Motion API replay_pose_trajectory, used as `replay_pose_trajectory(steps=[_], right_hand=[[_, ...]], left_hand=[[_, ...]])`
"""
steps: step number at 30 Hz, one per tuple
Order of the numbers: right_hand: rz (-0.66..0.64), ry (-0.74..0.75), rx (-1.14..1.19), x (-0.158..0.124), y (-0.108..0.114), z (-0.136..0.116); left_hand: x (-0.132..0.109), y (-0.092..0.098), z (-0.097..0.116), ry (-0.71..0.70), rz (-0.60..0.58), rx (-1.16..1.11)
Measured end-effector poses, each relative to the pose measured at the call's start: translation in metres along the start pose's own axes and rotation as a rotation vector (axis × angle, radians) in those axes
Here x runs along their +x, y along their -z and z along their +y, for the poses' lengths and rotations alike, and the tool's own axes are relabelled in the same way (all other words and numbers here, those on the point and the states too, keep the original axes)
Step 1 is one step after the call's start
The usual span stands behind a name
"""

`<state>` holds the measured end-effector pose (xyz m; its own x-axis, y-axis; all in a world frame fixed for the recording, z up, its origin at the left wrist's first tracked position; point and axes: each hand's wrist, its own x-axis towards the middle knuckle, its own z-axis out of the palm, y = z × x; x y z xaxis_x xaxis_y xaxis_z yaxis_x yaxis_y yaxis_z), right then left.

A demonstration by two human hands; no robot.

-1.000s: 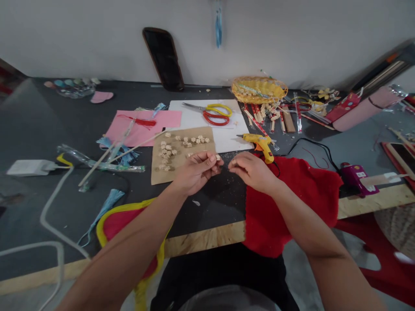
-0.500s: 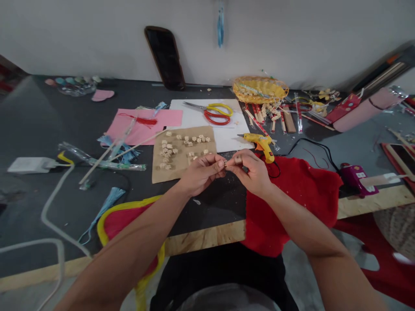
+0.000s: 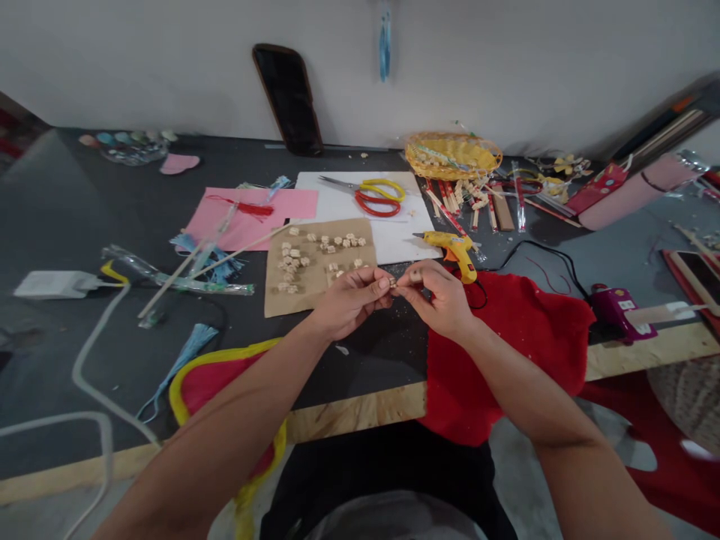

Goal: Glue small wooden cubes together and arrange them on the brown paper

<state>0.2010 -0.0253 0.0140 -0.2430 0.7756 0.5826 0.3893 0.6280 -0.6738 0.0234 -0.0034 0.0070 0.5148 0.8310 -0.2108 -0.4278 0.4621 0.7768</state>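
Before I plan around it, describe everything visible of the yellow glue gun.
The glue gun looks plastic: yellow body, orange trigger, dark nozzle. It lies on its side, nozzle pointing left over the white sheet, handle angled toward the red cloth. The right hand is near but not touching; contact with the cloth is unclear.

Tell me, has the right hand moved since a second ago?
Yes, slightly: judged against the yellow glue gun, the right hand has shifted leftward, toward the left hand.

The right hand (image 3: 439, 298), apart a second ago, is meeting the left hand (image 3: 349, 302); both are pinching a beige piece (image 3: 393, 283).
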Motion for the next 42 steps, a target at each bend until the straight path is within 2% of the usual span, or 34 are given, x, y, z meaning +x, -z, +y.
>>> replay_pose_trajectory(steps=[15,23,29,42], right_hand=[[-0.034,-0.063,0.056,0.0022,0.0044,0.0001],[-0.167,-0.036,0.144,0.0022,0.0066,0.0024],[-0.121,-0.037,0.129,0.0009,0.0049,0.0025],[-0.121,0.0,0.07,0.0018,0.0054,0.0007]], left_hand=[[-0.0019,-0.0006,0.0011,0.014,-0.012,0.03],[-0.0026,0.0006,0.0021,0.058,-0.033,0.037],[-0.0026,-0.0003,0.0016,0.061,-0.056,-0.006],[-0.0026,0.0026,0.0011,0.024,-0.017,0.117]])
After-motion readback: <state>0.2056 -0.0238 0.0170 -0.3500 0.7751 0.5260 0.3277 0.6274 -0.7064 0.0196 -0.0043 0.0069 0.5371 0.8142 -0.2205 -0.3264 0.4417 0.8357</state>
